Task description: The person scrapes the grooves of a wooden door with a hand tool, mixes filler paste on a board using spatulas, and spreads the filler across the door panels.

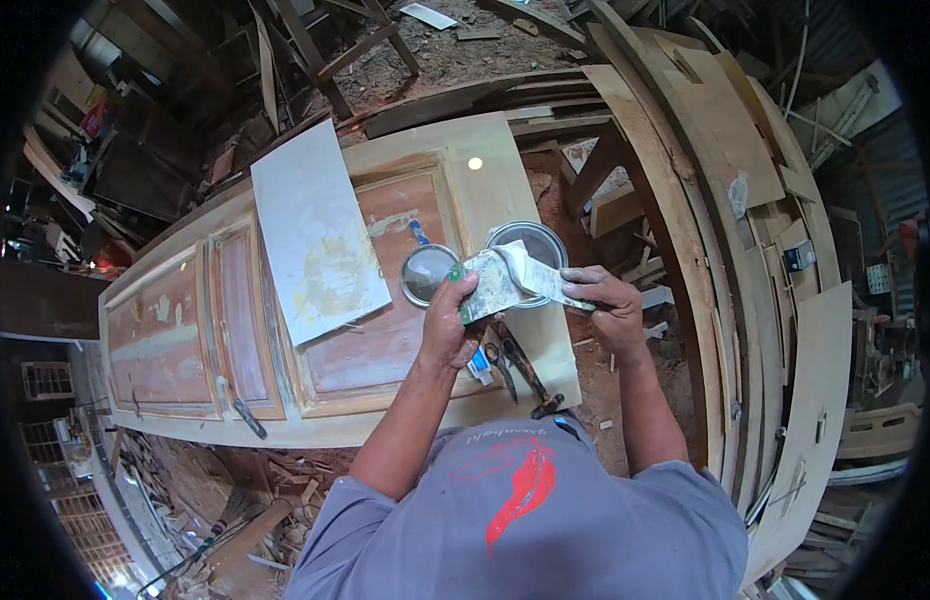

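Observation:
My left hand [448, 315] is closed on a flat putty spreader [493, 285] with a smeared face and green edges. In my right hand [607, 298] is a second putty spreader [541, 279], whitish and curved, its blade touching or overlapping the first one. Both are held over an open round tin [555, 246], which they partly hide. Left of them lies a round lid [422, 277] with grey residue. Just below the hands, pincers [499, 362] and a hammer [530, 375] rest beside a blue-and-white tube [480, 367].
A panelled wooden door [365, 418] with putty patches lies flat under everything. Across it is a stained white board [315, 240]. A dark-handled tool [249, 419] rests near its front edge. Long timber planks [675, 210] stand to the right; wood scraps cover the ground.

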A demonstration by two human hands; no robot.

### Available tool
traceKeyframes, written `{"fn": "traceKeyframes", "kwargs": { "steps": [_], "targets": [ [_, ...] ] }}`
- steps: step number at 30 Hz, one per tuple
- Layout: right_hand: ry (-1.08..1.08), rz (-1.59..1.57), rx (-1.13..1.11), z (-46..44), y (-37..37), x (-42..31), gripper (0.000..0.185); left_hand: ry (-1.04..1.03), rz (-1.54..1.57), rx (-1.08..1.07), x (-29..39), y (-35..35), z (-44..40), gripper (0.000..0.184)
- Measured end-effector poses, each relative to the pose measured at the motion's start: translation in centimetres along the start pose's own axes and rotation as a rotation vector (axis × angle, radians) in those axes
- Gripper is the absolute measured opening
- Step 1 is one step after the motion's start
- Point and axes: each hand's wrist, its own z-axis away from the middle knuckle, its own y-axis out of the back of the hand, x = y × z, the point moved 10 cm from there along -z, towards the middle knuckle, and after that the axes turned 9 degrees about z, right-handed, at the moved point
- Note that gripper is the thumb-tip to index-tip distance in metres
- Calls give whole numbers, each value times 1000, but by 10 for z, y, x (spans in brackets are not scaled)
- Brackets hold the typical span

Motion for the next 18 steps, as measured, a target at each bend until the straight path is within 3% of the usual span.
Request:
{"fn": "traceKeyframes", "kwargs": {
  "steps": [5,8,11,12,18],
  "targets": [
    [-67,-114,58,9,9,11,56,-40,-94,-14,13,-6,5,42],
    [-103,-168,58,17,12,32,27,-83,-133,-28,31,-25,16,39],
    [-402,-261,82,23,1,60,20,3,-217,-176,35,-32,20,35],
    [-439,-295,99,19,-6,60,20,26,-275,-138,33,-33,24,32],
    [-538,-773,-139,5,-59,57,14,181,-494,-178,29,-30,34,27]
  ]
}}
